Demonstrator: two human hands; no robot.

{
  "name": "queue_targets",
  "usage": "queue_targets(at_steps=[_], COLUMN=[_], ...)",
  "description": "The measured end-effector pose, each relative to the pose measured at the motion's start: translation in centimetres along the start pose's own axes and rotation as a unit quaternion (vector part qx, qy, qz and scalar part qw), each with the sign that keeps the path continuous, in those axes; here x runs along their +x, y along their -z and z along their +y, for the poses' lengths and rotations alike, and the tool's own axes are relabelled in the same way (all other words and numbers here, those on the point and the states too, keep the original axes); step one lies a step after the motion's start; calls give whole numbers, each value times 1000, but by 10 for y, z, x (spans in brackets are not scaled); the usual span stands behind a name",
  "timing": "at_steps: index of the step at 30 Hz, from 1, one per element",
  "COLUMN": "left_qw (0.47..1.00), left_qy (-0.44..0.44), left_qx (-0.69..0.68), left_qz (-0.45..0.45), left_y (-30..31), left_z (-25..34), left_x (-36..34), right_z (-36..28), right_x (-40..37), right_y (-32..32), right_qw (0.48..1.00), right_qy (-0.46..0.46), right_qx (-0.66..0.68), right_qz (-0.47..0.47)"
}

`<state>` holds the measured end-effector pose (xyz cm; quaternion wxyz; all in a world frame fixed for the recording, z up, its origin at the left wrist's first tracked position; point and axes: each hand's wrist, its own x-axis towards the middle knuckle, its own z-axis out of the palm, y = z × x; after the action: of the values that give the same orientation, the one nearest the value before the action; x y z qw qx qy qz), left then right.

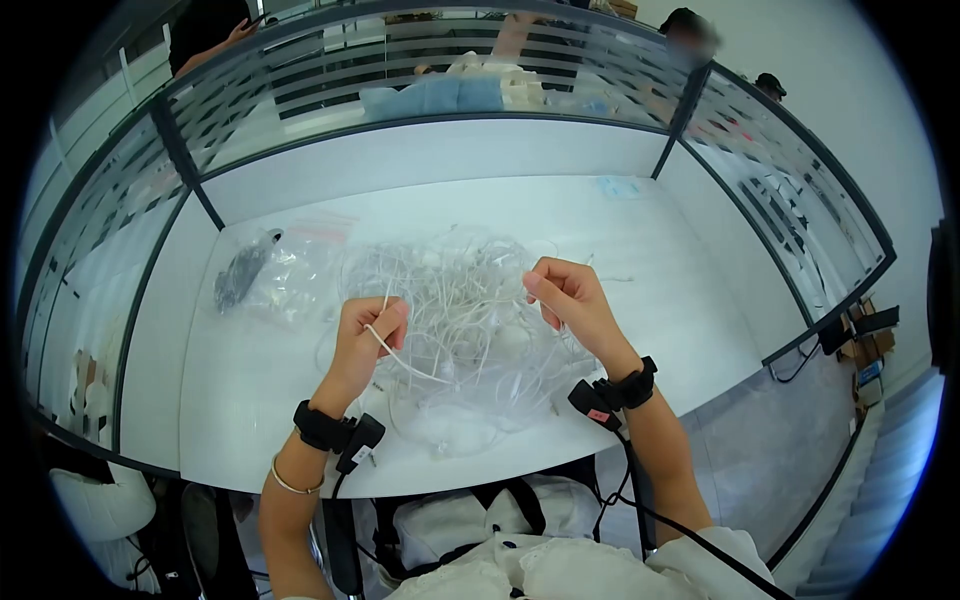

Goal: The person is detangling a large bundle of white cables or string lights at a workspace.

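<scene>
A big tangle of thin white cables [440, 290] lies across the middle of the white table. My left hand [368, 335] is closed around a white cable [405, 366], which loops out below the thumb and runs back toward the pile. On the other side of the tangle, my right hand [568, 300] has its thumb and forefinger pressed together; what they pinch, if anything, is too small to make out. Clear plastic bags [450, 420] lie crumpled along the near side of the cables, mixed in with them.
At the left sit a clear plastic bag [290, 275] and a dark grey bundle [243, 272]. A pale blue item [618, 187] lies at the back right. Low partitions [430, 150] enclose the table's back and sides. Black wires [655, 512] trail from my wrist straps.
</scene>
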<state>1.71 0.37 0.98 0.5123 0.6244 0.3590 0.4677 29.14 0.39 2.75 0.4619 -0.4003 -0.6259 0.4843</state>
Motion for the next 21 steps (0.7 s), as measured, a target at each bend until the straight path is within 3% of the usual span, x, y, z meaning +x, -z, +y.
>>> queue_targets(at_steps=[5,8,9,12,20,21], left_qw=[999,992,994,984,983,982], left_qy=[22,-42,-16,-50,19,38], left_qx=[40,119,105,172,161,156], left_qz=[-10,17,6,-20,-91,-101], left_y=[-7,-13,-13,-18,-30,-32], left_z=[8,1,-2,1,11,15], left_x=[-1,-1,0,-1,-7,-7], right_z=[6,3,3,2,2,6], right_x=[2,1,1,0,-4,-3], right_y=[3,1,0,-7,-17,-21], right_qw=[1000,999,998,995,976,974], right_qy=[-14,-18,-17,-28,-46,10], right_qx=[21,16,18,25,-38,-38], right_qz=[-18,-48,-63,-96,-208,-224])
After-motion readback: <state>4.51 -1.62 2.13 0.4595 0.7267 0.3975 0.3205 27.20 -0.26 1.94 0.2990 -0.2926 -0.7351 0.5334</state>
